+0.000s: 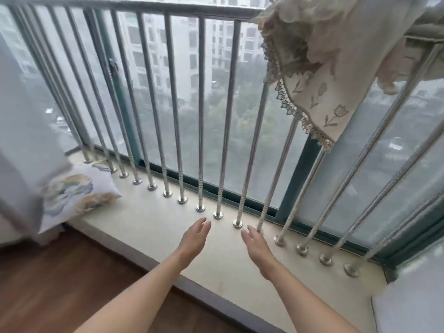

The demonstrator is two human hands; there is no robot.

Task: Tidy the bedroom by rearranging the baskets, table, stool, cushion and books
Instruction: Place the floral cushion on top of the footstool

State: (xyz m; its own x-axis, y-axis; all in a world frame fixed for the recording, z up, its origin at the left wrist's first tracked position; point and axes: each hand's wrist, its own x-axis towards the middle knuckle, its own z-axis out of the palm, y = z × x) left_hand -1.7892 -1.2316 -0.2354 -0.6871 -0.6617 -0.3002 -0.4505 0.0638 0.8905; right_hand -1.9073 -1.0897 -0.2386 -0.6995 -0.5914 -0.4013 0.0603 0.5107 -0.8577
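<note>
Nearest the camera, a dark wooden floor [60, 284] runs up to a pale stone window sill [149, 227]. Two bare forearms reach forward over the sill's edge. The left hand [195, 236] is released, fingers straight and close together, holding nothing. The right hand [257, 248] is likewise slack and empty, its fingertips near the foot of one railing bar. Whether either palm touches the sill cannot be told.

Well to the left, the cushion [79, 191], white with a blue and orange print, lies on the sill, its left part hidden behind a grey curtain [24, 140]. Behind the hands stands a metal railing [203, 116] of upright bars fixed into the sill. An embroidered cream cloth [324, 68] with a lace edge hangs over the railing's upper right. Beyond the glass, blurred apartment blocks and trees show.
</note>
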